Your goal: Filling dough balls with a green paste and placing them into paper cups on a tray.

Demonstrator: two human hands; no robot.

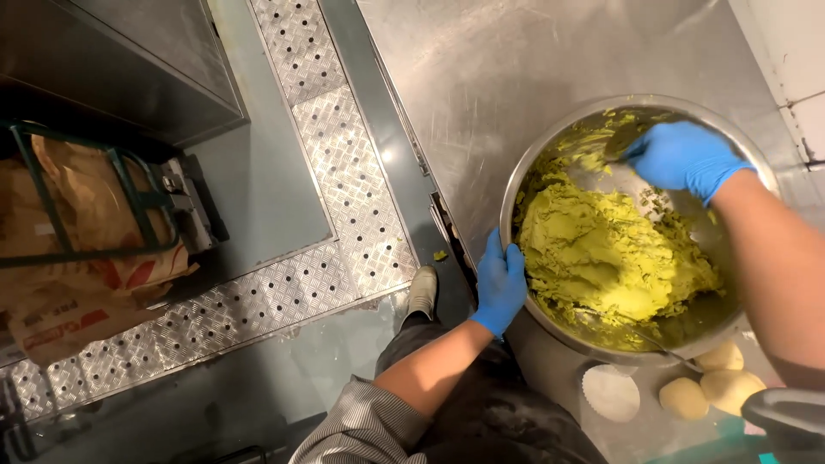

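L hand (pixel 499 283) grips the bowl (pixel 550 142) rim, fingers wrapped; R hand (pixel 683 157) curled in green dough (pixel 601 253) – mound's long axis runs upper-left to lower-right (steel table (pixel 481 69)).

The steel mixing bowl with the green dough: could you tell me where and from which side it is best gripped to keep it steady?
Grip the steel bowl at its rolled rim, from the near-left side, where the left hand already clasps it. That rim is bare and faces the person's body. The right hand is inside over the green dough, so the far side is probably awkward.
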